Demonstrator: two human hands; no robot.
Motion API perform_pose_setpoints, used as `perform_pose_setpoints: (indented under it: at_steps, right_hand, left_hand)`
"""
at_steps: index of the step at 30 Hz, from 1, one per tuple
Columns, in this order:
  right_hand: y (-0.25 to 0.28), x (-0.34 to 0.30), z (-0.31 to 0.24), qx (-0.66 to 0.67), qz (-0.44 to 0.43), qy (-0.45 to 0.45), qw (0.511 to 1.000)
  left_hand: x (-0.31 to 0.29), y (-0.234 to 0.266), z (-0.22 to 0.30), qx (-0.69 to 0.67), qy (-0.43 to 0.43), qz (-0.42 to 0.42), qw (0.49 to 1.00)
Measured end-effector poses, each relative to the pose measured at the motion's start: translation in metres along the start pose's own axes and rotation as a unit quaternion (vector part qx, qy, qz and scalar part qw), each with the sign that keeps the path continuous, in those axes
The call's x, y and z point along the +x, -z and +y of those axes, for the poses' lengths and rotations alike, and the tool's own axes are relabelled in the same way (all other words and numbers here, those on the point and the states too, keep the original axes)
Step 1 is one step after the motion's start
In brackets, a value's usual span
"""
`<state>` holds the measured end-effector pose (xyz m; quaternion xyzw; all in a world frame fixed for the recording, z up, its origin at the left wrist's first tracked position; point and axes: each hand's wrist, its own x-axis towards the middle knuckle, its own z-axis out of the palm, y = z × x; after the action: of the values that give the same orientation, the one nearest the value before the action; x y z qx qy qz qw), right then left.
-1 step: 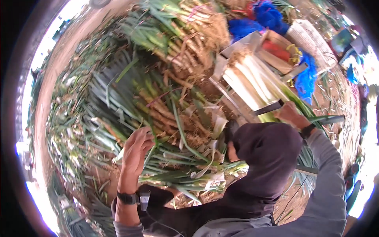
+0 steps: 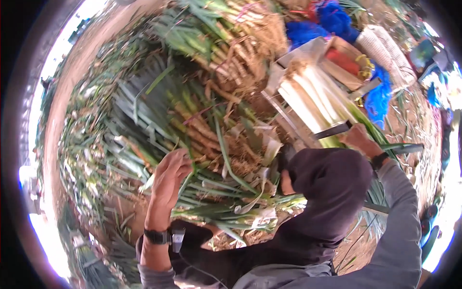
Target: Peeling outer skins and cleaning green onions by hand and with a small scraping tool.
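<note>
At left, we find earthen ground strewn with loose leaves. Left of centre, the left hand is bent-fingered at green foliage; we cannot tell whether it grasps any. Right of centre, pale leeks lie diagonally in a frame, roots pointing upper left, leaves lower right. Beside a dark bar, the right hand meets their leafy part, grip unclear.

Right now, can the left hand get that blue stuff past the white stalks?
Probably not without leaning: the left hand is near the green leaves, and the white stalks lie between it and the blue stuff.
</note>
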<state>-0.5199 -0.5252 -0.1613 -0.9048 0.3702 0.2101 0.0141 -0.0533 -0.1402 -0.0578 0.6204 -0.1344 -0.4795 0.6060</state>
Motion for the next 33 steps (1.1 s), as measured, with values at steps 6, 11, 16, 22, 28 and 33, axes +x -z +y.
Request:
perform_pose_setpoints:
  at_steps: [6,11,16,22,28,33]
  right_hand:
    - [-0.003,-0.001,0.005,0.119,0.068,0.080,0.987]
    - [0.103,0.010,0.009,0.207,0.255,0.116,0.937]
    - [0.265,0.021,-0.120,0.437,0.169,0.112,0.876]
    - [0.256,0.079,-0.312,0.217,0.055,0.330,0.917]
    - [0.105,0.141,-0.442,0.304,-0.004,0.291,0.907]
    - [-0.023,0.137,-0.477,0.260,0.142,0.278,0.914]
  left_hand:
    - [-0.014,0.013,0.014,0.007,-0.001,0.007,1.000]
    - [-0.038,0.026,0.033,-0.092,-0.097,0.012,0.991]
    - [-0.062,0.065,0.040,-0.141,-0.141,0.029,0.979]
    - [-0.077,0.075,0.044,-0.171,-0.163,0.072,0.969]
    - [-0.100,0.074,0.056,-0.149,-0.185,0.117,0.964]
    - [-0.111,0.080,0.056,-0.134,-0.196,0.124,0.963]
